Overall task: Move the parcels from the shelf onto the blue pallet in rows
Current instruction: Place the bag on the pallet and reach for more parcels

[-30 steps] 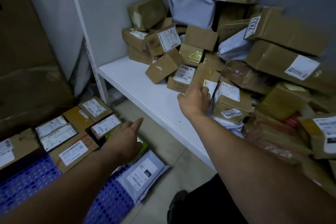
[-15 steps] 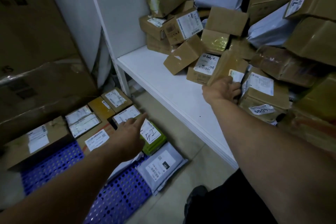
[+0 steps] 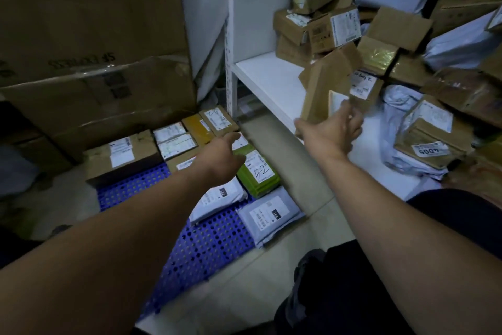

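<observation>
Over white shelf point(image 3: 266, 76), right grip point(image 3: 332, 133) holds tilted brown white-labelled parcel point(image 3: 323, 82).

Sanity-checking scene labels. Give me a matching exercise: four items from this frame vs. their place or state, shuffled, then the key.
1 flat brown box
2 green parcel
3 big carton
4 left hand

A open, above the blue pallet
B standing behind the pallet
C gripped by the right hand over the white shelf
D lying on the pallet, label up

Pairs: 1-C, 2-D, 3-B, 4-A
</observation>
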